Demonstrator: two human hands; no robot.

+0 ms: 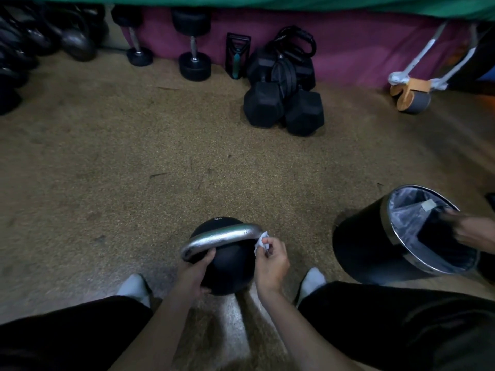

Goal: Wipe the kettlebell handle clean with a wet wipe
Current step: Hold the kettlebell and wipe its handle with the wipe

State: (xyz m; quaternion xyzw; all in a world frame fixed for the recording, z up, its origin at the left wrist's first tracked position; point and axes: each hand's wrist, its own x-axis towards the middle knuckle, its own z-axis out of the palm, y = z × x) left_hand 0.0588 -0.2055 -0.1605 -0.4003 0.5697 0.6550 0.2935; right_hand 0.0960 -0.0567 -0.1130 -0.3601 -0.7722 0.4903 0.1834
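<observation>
A black kettlebell (230, 266) with a silver handle (222, 235) stands on the floor between my feet. My left hand (194, 274) grips the ball's left side just under the handle's left end. My right hand (272, 259) pinches a crumpled white wet wipe (261, 243) against the right end of the handle.
A black bin (375, 253) lined with a plastic bag stands to the right; another person's hand (474, 231) reaches into it. Black hex dumbbells (284, 108), round dumbbells (194, 49) and more kettlebells (75, 41) line the far wall. An ab roller (411, 96) lies at the far right.
</observation>
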